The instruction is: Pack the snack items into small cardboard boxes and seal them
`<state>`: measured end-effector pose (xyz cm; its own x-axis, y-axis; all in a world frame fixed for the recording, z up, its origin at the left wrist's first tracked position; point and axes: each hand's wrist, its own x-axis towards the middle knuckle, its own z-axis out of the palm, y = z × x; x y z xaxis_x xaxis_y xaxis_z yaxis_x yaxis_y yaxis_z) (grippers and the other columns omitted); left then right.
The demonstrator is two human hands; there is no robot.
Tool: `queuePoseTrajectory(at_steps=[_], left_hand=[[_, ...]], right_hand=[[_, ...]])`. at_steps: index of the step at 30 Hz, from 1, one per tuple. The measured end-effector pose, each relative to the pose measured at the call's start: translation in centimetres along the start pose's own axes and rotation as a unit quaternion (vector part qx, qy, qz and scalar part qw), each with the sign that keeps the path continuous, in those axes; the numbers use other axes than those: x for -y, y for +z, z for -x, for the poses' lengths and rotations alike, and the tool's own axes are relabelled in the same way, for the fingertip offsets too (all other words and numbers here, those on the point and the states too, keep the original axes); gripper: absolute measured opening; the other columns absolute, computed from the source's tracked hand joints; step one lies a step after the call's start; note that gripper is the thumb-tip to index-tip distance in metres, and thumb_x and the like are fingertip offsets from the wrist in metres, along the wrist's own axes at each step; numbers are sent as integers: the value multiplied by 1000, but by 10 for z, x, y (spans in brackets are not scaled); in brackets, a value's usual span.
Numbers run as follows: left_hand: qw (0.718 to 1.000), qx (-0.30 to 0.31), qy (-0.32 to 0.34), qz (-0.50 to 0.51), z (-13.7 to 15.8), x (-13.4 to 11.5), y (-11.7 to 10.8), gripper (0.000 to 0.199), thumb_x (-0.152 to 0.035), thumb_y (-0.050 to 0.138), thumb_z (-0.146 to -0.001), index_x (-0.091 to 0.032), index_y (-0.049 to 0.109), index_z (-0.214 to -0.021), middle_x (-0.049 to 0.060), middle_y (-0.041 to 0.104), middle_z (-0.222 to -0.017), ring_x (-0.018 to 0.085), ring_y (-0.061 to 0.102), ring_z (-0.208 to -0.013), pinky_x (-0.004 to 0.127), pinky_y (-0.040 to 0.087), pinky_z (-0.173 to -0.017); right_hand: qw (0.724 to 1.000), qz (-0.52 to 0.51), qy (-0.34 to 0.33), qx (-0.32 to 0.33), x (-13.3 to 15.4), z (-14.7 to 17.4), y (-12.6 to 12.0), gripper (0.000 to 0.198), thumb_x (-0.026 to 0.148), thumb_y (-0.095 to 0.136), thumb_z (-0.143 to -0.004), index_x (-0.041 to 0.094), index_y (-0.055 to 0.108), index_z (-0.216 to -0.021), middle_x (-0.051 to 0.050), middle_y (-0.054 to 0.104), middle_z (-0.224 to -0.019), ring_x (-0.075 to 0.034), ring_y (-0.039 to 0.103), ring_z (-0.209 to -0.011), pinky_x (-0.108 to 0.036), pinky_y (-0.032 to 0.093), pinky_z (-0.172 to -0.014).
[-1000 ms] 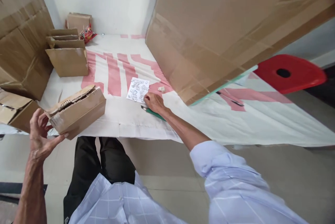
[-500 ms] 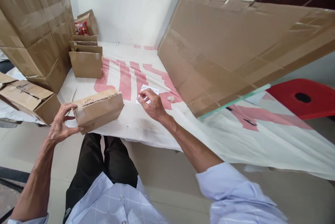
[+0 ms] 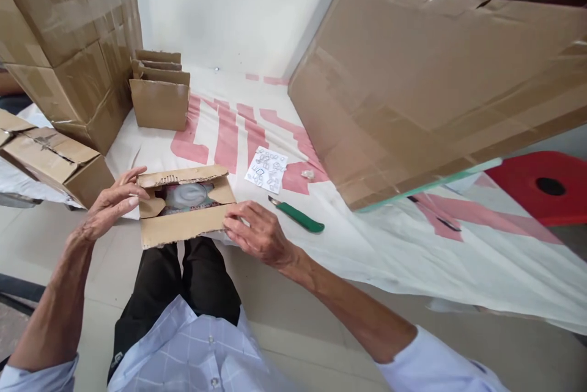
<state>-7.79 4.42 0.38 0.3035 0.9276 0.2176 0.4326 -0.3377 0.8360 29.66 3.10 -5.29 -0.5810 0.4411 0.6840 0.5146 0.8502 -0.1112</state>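
Observation:
A small cardboard box (image 3: 181, 225) sits at the table's near edge with its top flaps parted. Inside shows something in clear and coloured plastic wrapping (image 3: 190, 196), which I cannot make out exactly. My left hand (image 3: 110, 203) grips the box's left end, fingers near the rear flap. At the right end, the fingers of my right hand (image 3: 257, 232) are closed on the near flap's corner. Just beyond that hand lies a utility knife (image 3: 300, 217) with a green handle. Behind the knife is a white card (image 3: 266, 169) with small drawings or marks.
Stacked taped boxes (image 3: 68, 43) stand at left, with another closed box (image 3: 59, 156) before them. An open-topped box (image 3: 160, 101) stands behind. A large cardboard sheet (image 3: 413, 86) leans at right, near a red stool (image 3: 541, 187). A crumpled scrap (image 3: 308, 175) lies on the tablecloth.
The box has turned so its top faces me, and its flaps have come apart. My right hand has moved from the card to the box, and the green utility knife now shows on the table.

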Motion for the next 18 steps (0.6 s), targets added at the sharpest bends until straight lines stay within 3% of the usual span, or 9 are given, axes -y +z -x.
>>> queuePoseTrajectory(at_steps=[3, 6, 8, 14, 18], left_hand=[[997, 18, 2, -81, -5, -9, 4, 45, -68, 73, -91, -30, 83, -113, 12, 64, -153, 39, 47, -157, 58, 53, -120], [993, 23, -6, -115, -6, -9, 6, 79, -70, 82, -82, -33, 65, -150, 13, 52, -164, 38, 53, -151, 52, 62, -107], [992, 21, -14, -123, -6, -4, 7, 101, -70, 87, -76, -32, 51, -162, 15, 49, -167, 39, 54, -149, 51, 63, -106], [992, 22, -22, -118, -3, 15, 9, 125, -68, 93, -68, -28, 34, -171, 19, 44, -170, 43, 52, -152, 55, 58, -113], [993, 22, -22, -115, -3, 19, 11, 128, -68, 93, -67, -25, 32, -172, 20, 45, -169, 43, 51, -152, 58, 54, -118]], right_hand=[[1000, -1, 11, -7, 10, 5, 6, 18, 15, 69, -97, 27, 76, -108, -9, 75, -105, -26, 70, -92, -43, 62, -81], [999, -37, 22, -26, 12, 5, 5, 18, 21, 71, -97, 28, 76, -113, -9, 76, -108, -28, 71, -94, -45, 64, -81], [997, -54, 41, -45, 5, 9, -1, 21, 22, 69, -98, 29, 77, -116, -9, 76, -109, -29, 73, -95, -46, 64, -80], [977, 31, 198, -71, -49, 42, -30, 17, 28, 63, -103, 24, 79, -103, -9, 75, -97, -30, 74, -93, -50, 65, -83], [982, -34, 180, -52, -56, 19, -37, 10, 30, 69, -101, 26, 78, -104, -8, 77, -103, -29, 74, -99, -48, 65, -89]])
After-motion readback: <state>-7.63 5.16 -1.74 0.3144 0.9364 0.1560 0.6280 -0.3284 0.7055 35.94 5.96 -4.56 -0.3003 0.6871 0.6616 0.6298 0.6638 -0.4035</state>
